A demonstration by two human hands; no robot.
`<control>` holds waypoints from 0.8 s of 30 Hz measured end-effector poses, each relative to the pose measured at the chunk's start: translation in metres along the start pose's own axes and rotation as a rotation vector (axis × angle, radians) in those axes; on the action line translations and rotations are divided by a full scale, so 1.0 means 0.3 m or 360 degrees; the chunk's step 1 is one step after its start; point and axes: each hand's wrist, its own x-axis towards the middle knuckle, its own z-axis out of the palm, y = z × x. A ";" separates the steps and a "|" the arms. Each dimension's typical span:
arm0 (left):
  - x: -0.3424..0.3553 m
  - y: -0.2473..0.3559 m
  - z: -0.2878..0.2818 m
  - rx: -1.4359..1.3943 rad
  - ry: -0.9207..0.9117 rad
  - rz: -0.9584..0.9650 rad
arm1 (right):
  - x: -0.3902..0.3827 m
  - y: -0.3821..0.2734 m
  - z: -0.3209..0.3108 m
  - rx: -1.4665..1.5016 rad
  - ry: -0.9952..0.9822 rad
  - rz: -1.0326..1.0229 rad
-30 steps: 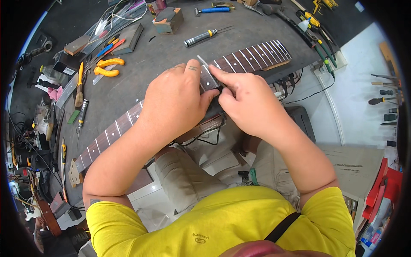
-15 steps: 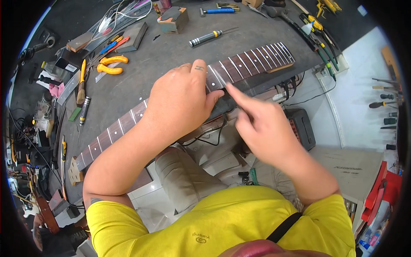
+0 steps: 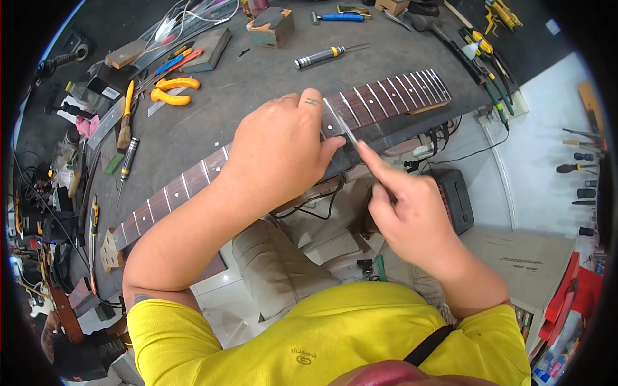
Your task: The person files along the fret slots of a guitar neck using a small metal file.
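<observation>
A guitar neck [image 3: 380, 103] with a dark fretboard, metal frets and dot inlays lies slanted along the near edge of the workbench, its headstock [image 3: 111, 251] at the left. My left hand [image 3: 277, 138] is closed over the middle of the neck, thumb at its near side. In my right hand [image 3: 409, 199] is a thin metal file [image 3: 349, 133], the index finger stretched along it. The file's tip rests at a fret just right of my left hand. Its handle is hidden in my palm.
On the dark workbench [image 3: 238, 83] lie a screwdriver [image 3: 322, 56], yellow-handled pliers [image 3: 174, 91], a brush [image 3: 126, 125], a wooden block [image 3: 270, 29] and a blue-handled hammer [image 3: 341, 17]. Cutters [image 3: 489, 80] lie at the right. Tools hang on the right wall.
My right hand has drawn the file back toward me and to the right across the fret. My left hand keeps its hold on the neck. The whole view has shifted slightly.
</observation>
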 end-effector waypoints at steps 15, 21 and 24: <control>-0.003 0.004 -0.003 0.0015 0.0004 0.0020 | 0.079 0.005 0.024 -0.0202 0.0076 -0.0209; -0.010 -0.016 0.000 0.0037 0.0075 -0.0013 | 0.013 0.030 0.039 -0.0127 0.0074 -0.0204; -0.005 -0.003 -0.002 0.0040 0.0000 -0.0011 | -0.015 0.047 0.010 -0.0100 0.0010 -0.0119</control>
